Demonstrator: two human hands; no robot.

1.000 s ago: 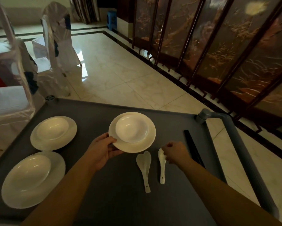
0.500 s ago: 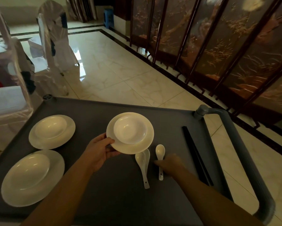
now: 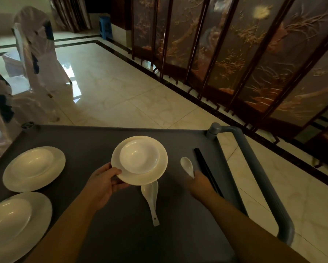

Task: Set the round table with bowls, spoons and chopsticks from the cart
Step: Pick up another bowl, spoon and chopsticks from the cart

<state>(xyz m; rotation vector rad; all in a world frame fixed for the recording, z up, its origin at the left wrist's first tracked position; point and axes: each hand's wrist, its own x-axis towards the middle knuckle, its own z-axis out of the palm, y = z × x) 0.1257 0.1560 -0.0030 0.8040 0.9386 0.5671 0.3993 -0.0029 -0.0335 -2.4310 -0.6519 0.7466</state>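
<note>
White bowl (image 3: 139,156) on plate (image 3: 160,172) pinched by left hand (image 3: 104,184); right hand (image 3: 201,184) gripping white spoon (image 3: 187,166).

covered chairs (image 3: 40,59), folding screen (image 3: 244,59), blue stool (image 3: 105,27), marble floor (image 3: 125,95)

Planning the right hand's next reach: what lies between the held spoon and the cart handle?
Black chopsticks lie on the cart between the spoon and handle, head view.
</note>
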